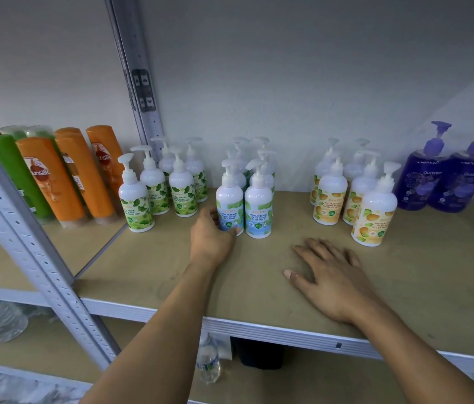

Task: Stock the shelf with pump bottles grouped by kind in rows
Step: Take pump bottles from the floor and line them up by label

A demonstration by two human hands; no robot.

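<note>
1. The left hand (211, 234) is wrapped round the lower part of the front-left cool mint bottle (229, 199), with the thumb laid across its front and the fingers curled round its left side.
2. That bottle is stood upright on the shelf board (434, 272), just beside a second blue-label bottle (258, 205) at its right. More of the same kind are lined up behind the pair, toward the wall.
3. The right hand (329, 275) is laid palm down on the board, fingers straight and slightly spread, with nothing held. It is placed in front of the gap between the blue and yellow groups.
4. The green-label bottles (182, 185) are grouped to the left of the blue ones, and the yellow-label bottles (330, 196) well apart to the right. Two purple bottles (445, 176) are stood at the far right.
5. On the neighbouring shelf at the left, orange and green shampoo bottles (52, 182) are packed together. A water bottle (208, 361) is seen below the board.
</note>
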